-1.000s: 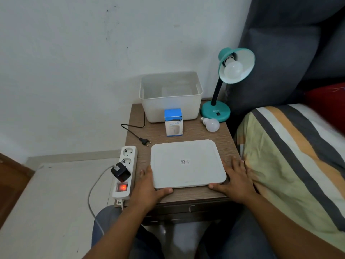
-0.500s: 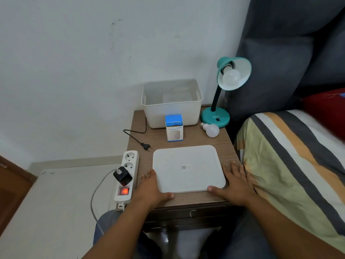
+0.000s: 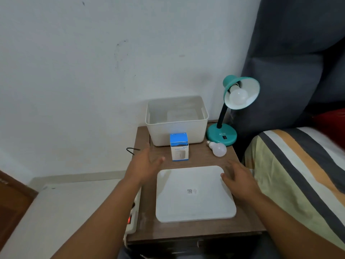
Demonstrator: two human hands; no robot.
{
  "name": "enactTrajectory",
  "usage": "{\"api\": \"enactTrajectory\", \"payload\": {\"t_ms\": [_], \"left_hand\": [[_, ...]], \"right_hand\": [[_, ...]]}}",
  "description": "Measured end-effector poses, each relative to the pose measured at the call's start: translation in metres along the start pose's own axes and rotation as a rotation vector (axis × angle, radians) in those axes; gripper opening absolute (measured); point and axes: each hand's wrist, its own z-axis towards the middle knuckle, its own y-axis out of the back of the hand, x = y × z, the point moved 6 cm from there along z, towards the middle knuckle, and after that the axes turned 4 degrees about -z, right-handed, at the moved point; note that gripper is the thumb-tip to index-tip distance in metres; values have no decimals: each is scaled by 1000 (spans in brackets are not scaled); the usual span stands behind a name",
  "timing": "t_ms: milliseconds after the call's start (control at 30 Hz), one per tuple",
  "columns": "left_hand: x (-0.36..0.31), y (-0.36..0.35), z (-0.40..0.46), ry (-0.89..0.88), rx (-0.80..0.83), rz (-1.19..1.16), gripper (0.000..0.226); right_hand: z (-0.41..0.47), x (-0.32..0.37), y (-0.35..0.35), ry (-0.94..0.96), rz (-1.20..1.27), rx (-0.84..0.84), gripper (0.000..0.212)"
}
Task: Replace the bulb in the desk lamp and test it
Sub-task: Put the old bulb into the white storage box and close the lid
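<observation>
We log the desk lamp (image 3: 230, 116) at the far right corner of the wooden surface (image 3: 186, 230). Its teal base sits flat, the black neck rises and leans slightly to the right, and the teal shade opens toward us and a little downward. A white bulb (image 3: 239, 96) is seated in the shade, its long axis following the shade: socket end up and back, globe end toward us.

A second, loose bulb (image 3: 218, 148) lies on its side just in front of the lamp base, long axis roughly left-right, screw cap pointing left and slightly back, globe to the right.

Our left hand (image 3: 144, 164) hovers above the left part of the surface, fingers straight and spread, holding nothing. Our right hand (image 3: 238, 179) is over the far right corner of a flat white square slab (image 3: 194, 195), fingers relaxed and extended, gripping nothing; we cannot tell whether it touches the slab.

Between our hands and the lamp stand a small blue-and-white carton (image 3: 179, 146), upright, and behind it an open white plastic bin (image 3: 176, 120) against the wall. A black cord (image 3: 131, 150) loops off the left edge of the surface. A white power strip (image 3: 133, 219) with a lit red switch lies at the left edge, mostly hidden by our left forearm. A striped bed cover (image 3: 298, 174) borders the surface on the right.
</observation>
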Motion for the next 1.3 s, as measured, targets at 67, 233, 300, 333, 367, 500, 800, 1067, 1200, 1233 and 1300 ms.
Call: {"api": "enactTrajectory", "payload": {"t_ms": [67, 233, 300, 333, 367, 500, 800, 1067, 1200, 1233, 1300], "left_hand": [[-5, 16, 18, -10, -61, 1, 81], [-18, 33, 63, -55, -96, 2, 86], [-22, 34, 81, -69, -98, -2, 88], [-24, 34, 88, -84, -101, -12, 85], [-25, 34, 96, -99, -99, -14, 82], [-17, 28, 123, -67, -90, -24, 109], [-4, 14, 140, -64, -164, -124, 98], [-3, 13, 144, -75, -155, -85, 97], [-3, 14, 144, -99, -161, -66, 94], [-3, 14, 145, -98, -162, -57, 93], [-4, 15, 145, -98, -158, -36, 91]], "right_hand": [[17, 5, 3, -5, -5, -7, 58], [56, 15, 5, -18, 16, -63, 68], [70, 17, 4, -26, 9, -78, 73], [77, 17, 4, -30, -3, -75, 76], [84, 17, 4, -36, -18, -70, 79], [105, 11, 2, -73, -35, -46, 85], [116, 2, -1, -51, -46, -10, 74], [82, 19, 23, 8, 72, -123, 74], [64, 39, 50, 68, 121, -236, 67], [62, 46, 58, 93, 146, -257, 66], [63, 62, 73, 158, 196, -294, 63]]}}
